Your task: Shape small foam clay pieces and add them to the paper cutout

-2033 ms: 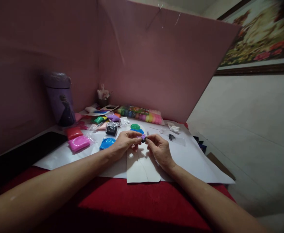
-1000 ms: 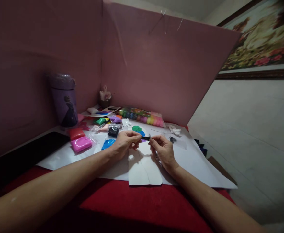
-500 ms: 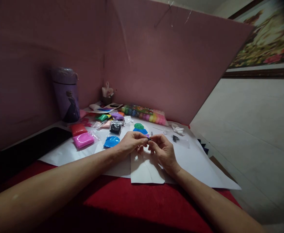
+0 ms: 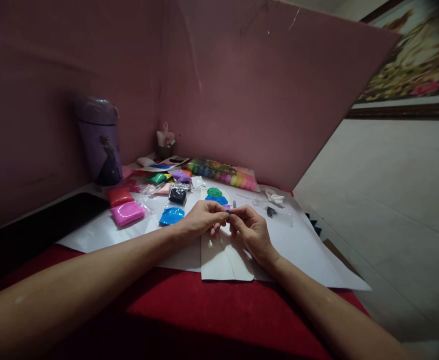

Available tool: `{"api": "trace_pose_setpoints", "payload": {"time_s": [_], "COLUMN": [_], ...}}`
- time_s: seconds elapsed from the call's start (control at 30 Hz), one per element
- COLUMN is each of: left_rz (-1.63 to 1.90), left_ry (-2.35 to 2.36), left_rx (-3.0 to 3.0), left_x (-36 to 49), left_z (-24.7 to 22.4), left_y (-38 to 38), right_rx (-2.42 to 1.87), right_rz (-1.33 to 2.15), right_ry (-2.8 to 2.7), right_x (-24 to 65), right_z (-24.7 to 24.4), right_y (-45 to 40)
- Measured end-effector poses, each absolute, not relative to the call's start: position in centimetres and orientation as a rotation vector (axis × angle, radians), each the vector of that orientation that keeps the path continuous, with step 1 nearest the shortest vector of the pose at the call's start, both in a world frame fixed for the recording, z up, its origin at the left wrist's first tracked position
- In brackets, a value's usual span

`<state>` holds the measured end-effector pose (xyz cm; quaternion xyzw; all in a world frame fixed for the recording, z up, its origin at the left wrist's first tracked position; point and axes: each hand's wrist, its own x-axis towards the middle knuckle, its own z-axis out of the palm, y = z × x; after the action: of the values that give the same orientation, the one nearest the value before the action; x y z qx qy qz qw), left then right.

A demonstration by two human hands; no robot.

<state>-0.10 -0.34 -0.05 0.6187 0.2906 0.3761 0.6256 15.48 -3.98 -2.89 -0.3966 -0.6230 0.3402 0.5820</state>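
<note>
My left hand [image 4: 203, 218] and my right hand [image 4: 253, 232] meet over a white card [image 4: 225, 265]. Thumbs and forefingers of both are pinched around a small dark piece [image 4: 228, 211], mostly covered by the fingertips; it looks like modelling clay. On the card's far part, just beyond my fingers, lie a textured green patch [image 4: 214, 192] and a blue patch [image 4: 215, 199], with a bit of purple beside them. Thin drawn lines and a few pale specks show on the card's near half. A bag of black clay [image 4: 177, 195] and a bag of blue clay [image 4: 171, 216] lie left of my hands.
Pink [image 4: 127, 213] and red clay bags [image 4: 119, 197] lie further left, beside a black flat object [image 4: 54, 220]. A purple tumbler [image 4: 101, 145] stands behind them. A long pack of coloured clay [image 4: 223, 174] lies at the back. Black bits [image 4: 271, 212] rest on plastic at right.
Both hands stay pinched together in nearly the same place. The dark piece shows less between the fingertips now. The whole view has shifted slightly.
</note>
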Motion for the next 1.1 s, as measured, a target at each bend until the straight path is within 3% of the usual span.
{"api": "trace_pose_setpoints", "payload": {"time_s": [0.47, 1.1], "left_rz": [1.104, 0.896], "left_ry": [0.776, 0.699], "left_rx": [1.202, 1.469], "left_x": [-0.2, 0.0], "left_z": [-0.8, -0.7], "left_y": [0.6, 0.3], "right_rx": [-1.068, -0.956], "right_rz": [0.751, 0.760], "right_ry": [-1.202, -1.418], "right_x": [15.9, 15.4], "right_z": [-2.7, -2.9], "right_y": [-3.2, -3.8]}}
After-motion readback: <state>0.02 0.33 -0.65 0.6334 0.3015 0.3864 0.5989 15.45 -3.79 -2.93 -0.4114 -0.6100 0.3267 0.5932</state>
